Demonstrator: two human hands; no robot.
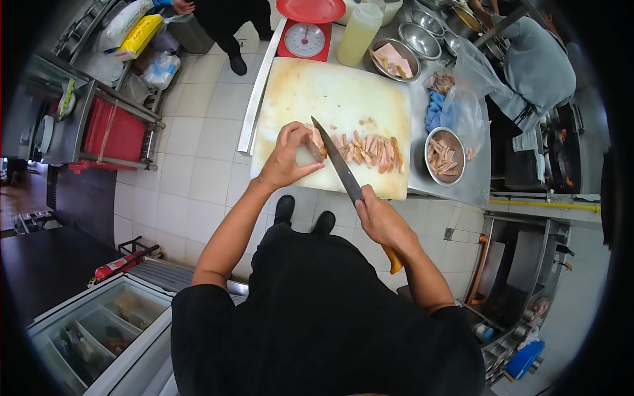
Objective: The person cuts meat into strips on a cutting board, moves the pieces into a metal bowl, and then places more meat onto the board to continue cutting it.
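Observation:
My right hand (pixel 384 221) is closed round the yellow-orange handle of a long knife (pixel 343 165), its blade pointing away over the board. Beside the blade, my left hand (pixel 288 156) grips a piece of pale pink meat (pixel 317 142), fingertips on top and thumb at the near side. To the right of the blade lies a row of cut meat strips (pixel 373 152). All of this is on a stained white cutting board (pixel 330 86). Strips of the same meat fill a metal bowl (pixel 428 158) off the board's right side.
A red kitchen scale (pixel 305 39), a bottle of yellowish liquid (pixel 360 34) and a metal bowl with a meat slab (pixel 393 61) stand behind the board. Plastic bags (pixel 465 109) and a blue cloth (pixel 438 112) lie right. A person in grey (pixel 538 63) works at the right; another stands at the back.

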